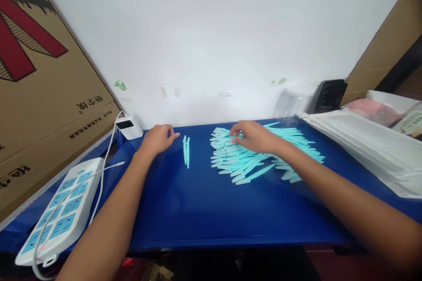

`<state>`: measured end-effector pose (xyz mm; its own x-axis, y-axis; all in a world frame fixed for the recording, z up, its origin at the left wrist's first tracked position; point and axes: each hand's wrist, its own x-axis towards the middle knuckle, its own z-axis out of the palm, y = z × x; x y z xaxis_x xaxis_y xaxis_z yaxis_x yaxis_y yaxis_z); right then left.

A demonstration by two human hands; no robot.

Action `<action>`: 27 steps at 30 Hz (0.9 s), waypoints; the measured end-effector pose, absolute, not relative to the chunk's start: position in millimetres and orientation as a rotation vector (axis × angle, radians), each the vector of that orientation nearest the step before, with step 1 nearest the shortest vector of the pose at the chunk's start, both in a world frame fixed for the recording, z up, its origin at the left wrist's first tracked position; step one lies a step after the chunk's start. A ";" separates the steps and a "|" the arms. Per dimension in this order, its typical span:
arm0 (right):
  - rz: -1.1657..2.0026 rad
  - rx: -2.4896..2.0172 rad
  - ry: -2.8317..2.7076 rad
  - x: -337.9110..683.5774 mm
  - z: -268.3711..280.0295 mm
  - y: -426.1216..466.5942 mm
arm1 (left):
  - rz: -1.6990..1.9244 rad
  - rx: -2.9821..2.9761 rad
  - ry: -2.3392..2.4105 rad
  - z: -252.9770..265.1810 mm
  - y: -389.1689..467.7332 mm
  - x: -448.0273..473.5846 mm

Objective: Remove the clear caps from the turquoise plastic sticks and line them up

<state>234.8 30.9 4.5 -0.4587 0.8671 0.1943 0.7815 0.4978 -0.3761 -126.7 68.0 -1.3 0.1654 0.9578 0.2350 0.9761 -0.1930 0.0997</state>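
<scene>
A: Left hand (158,138)?
B: Near the table's back edge, just beside a pair of turquoise sticks (187,153), not touching them. Thumb and forefinger apart, nothing seen between: released.

A: What are the sticks?
B: Slim, plastic, one end broader and paler. Eyebrow razors, possibly; too small to be sure.

A: Right hand (255,137)?
B: Over the left part of the heap of matching sticks (227,158), fingers bent downward. Can't tell whether it has pinched one; the fingertips blend into the heap.

A: Why the heap there?
B: Right of centre on the blue table (198,210), probably for the right hand's easy reach. Many pale ends point left, which would make them handy to pick at.

A: And the pair?
B: Side by side, a bare strip of table between them and the heap. Likely so the two lots don't mix.

A: Edges?
B: Power strip (70,206) far left, clear plastic container (295,103) at the wall, white packaging (362,140) right. Presumably pushed outward to free the middle.
</scene>
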 end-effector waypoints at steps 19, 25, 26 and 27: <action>0.156 -1.036 -2.472 270.8 -28.6 21.1 | -0.917 -2.894 -1.077 -39.8 13.6 -21.0; 0.109 -1.106 -2.478 260.3 -22.0 9.8 | -1.045 -2.878 -1.080 -43.7 12.8 -20.3; 0.128 -1.135 -2.473 258.5 -21.5 8.1 | -1.066 -2.886 -1.094 -43.2 11.7 -19.1; 0.147 -1.155 -2.466 257.2 -21.3 6.6 | -1.094 -2.898 -1.123 -42.3 10.3 -17.6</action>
